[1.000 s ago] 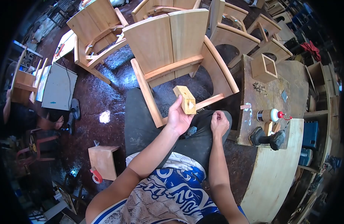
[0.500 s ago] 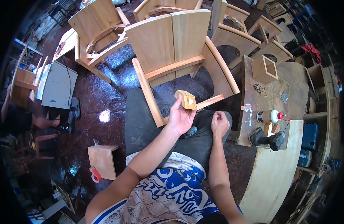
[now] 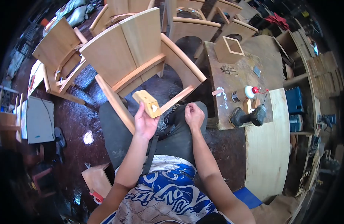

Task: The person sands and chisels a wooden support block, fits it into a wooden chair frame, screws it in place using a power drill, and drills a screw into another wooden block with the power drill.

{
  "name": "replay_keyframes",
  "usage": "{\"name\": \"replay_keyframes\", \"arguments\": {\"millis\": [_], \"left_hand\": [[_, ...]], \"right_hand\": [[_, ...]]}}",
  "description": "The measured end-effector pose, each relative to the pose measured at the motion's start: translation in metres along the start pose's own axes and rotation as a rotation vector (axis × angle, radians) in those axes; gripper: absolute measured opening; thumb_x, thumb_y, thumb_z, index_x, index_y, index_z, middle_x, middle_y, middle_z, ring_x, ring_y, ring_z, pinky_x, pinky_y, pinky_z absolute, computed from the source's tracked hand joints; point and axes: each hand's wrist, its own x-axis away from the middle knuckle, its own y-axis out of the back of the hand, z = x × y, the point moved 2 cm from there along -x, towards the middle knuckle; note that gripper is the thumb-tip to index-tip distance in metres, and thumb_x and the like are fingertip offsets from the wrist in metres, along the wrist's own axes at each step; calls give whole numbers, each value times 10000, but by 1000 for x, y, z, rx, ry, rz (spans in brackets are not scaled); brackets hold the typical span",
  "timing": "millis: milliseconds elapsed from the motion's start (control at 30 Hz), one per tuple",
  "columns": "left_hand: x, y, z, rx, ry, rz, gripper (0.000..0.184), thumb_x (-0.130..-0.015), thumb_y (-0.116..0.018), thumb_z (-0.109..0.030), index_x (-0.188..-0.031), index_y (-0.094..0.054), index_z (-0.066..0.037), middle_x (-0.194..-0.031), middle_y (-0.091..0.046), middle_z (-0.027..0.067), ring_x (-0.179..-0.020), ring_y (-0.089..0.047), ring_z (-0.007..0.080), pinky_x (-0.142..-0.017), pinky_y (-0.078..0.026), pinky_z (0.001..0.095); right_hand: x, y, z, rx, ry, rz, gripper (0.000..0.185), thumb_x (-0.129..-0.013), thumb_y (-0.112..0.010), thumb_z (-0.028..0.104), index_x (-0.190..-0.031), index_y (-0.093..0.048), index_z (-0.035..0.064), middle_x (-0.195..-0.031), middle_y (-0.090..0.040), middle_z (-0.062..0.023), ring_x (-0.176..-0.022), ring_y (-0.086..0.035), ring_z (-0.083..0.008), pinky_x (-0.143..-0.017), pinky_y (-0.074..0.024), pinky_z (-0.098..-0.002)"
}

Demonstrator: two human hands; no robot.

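Observation:
My left hand (image 3: 146, 126) is closed around a small wooden block (image 3: 145, 101), held up over my lap. A white patch shows on the block's near end; what it is I cannot make out. My right hand (image 3: 194, 116) rests on my right knee with the fingers curled in, and anything inside them is hidden. Just beyond both hands stands an unfinished wooden chair (image 3: 123, 44) with a two-board back, its frame reaching between my knees.
On the right, a worn workbench (image 3: 213, 89) carries a cordless drill (image 3: 250, 116), a glue bottle (image 3: 249, 91) with a red cap, loose screws (image 3: 228, 70) and an open wooden box (image 3: 228, 52). More wooden chairs (image 3: 54, 43) stand behind. A pale board (image 3: 269, 149) lies beside the bench.
The view has swung to the right, so the chair and bench appear further left. My left hand still holds the block, now tilted more lengthwise. My right hand stays on the knee.

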Motion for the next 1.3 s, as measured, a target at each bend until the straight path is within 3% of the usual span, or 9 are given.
{"name": "replay_keyframes", "arguments": {"millis": [200,233,333,567,733,933,1033,1200,1300], "left_hand": [[1,21,-10,-269,-43,5,419,-1052,-550,-435,-1392,-549,-191,-1219,-676,24,-1096,-671,210,-910,-554,435],[-3,32,-14,-230,-16,79,465,-1041,-598,-354,-1428,-537,-104,-1310,-661,32,-1211,-628,219,-1052,-489,404],[-9,56,-22,-265,-7,95,461,-1037,-607,-343,-1421,-540,-96,-1307,-661,40,-1213,-627,220,-1061,-485,409],[-19,78,-26,-239,-11,30,414,-1057,-543,-406,-1407,-538,-186,-1240,-674,31,-1105,-664,234,-913,-554,468],[-12,75,-30,-239,-46,1,413,-1042,-562,-426,-1376,-559,-184,-1188,-683,42,-1070,-668,237,-888,-555,469],[-20,80,-30,-83,-36,56,427,-1033,-570,-452,-1328,-600,-145,-1129,-700,75,-1023,-679,264,-877,-556,448],[-19,80,-29,-84,-19,55,434,-1035,-566,-457,-1340,-589,-149,-1157,-692,67,-1038,-677,254,-879,-555,442],[-14,65,-25,-145,-16,62,484,-991,-667,-413,-1392,-543,-172,-1271,-649,28,-1166,-624,209,-971,-516,397],[-6,45,-16,-45,-25,-37,513,-960,-713,-440,-1366,-555,-169,-1251,-660,28,-1137,-641,197,-944,-538,371]], "right_hand": [[0,1,-3,-57,-20,-19,116,-859,-689,197,-899,-750,107,-769,-729,-126,-717,-717,-330,-688,-562,-445],[0,0,-4,-70,-16,-25,118,-858,-693,189,-905,-752,98,-763,-727,-127,-707,-717,-319,-686,-563,-433],[-4,-3,-12,-163,-52,-56,129,-860,-698,172,-923,-755,75,-743,-722,-126,-687,-718,-283,-684,-565,-400],[-32,-9,-48,-417,-122,-243,138,-819,-728,51,-951,-753,21,-818,-707,-96,-704,-671,-188,-700,-555,-325],[-85,42,-61,297,16,-275,385,-830,-775,193,-1178,-653,82,-1015,-649,-149,-941,-676,-367,-802,-546,-485],[-113,41,-100,621,188,-134,196,-851,-725,244,-1010,-739,131,-944,-700,-137,-842,-708,-373,-749,-581,-494],[-107,53,-90,593,186,-274,139,-863,-699,242,-918,-751,127,-943,-733,-125,-802,-710,-369,-715,-577,-483],[-96,94,-71,-34,75,-599,105,-919,-710,133,-960,-734,39,-766,-692,-66,-686,-649,-162,-647,-519,-328],[-60,95,-28,-654,-65,-312,60,-951,-687,38,-989,-686,-8,-824,-672,-40,-740,-621,-111,-679,-503,-250]]}}
